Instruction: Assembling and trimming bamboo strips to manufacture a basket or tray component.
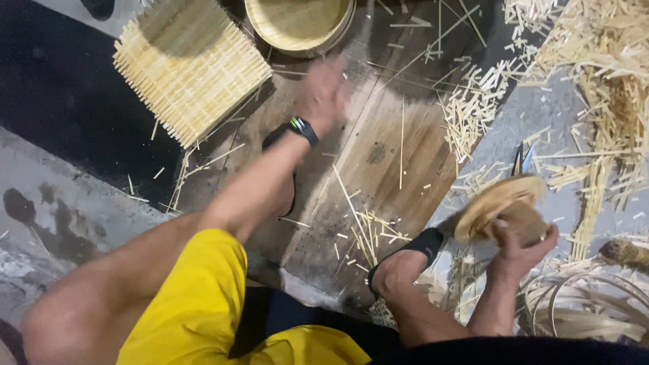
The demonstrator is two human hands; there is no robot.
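Observation:
My left hand is stretched forward over a wooden board, blurred by motion, fingers spread, holding nothing I can see; a dark watch sits on its wrist. It is just below a round bamboo tray and right of a square woven bamboo mat. My right hand grips a small round woven bamboo lid at the lower right, held tilted on edge. Scissors lie on the floor just beyond the lid.
Cut bamboo slivers litter the board and the grey floor; a large heap fills the upper right. Curved bamboo strips coil at the lower right. My knees, yellow shorts and black sandals fill the foreground.

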